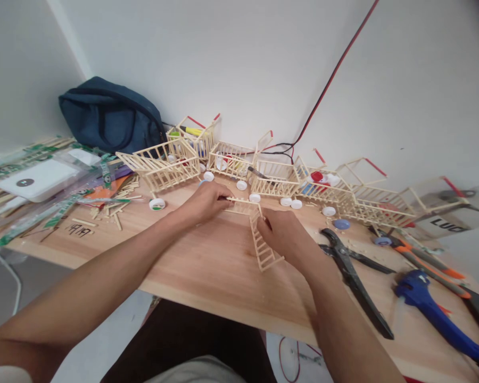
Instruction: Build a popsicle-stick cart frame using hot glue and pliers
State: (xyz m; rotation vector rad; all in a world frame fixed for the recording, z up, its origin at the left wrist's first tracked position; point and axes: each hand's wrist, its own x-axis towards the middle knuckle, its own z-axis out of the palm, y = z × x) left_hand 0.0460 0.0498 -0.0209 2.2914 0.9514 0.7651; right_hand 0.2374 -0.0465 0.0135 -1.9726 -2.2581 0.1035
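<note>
Between my hands is a small lattice frame (263, 247) of thin wooden sticks, bent at a corner like a ladder with two arms. My left hand (208, 203) pinches the end of its far arm. My right hand (281, 231) has its fingers closed on the frame near the corner, partly covering it. The frame's near end reaches down toward the front of the wooden table (207, 266). Just behind stand several miniature stick-built carts with white cap wheels, the closest being a cart (274, 181) with a pen-like item in it.
On the right lie black-handled cutters (357, 282), a blue glue gun (439, 314) and orange-handled pliers (431, 260). A blue bag (112, 117) stands at the back left, near a white device (40, 178) and loose sticks (117, 213). A red-black cable (331, 80) runs down the wall.
</note>
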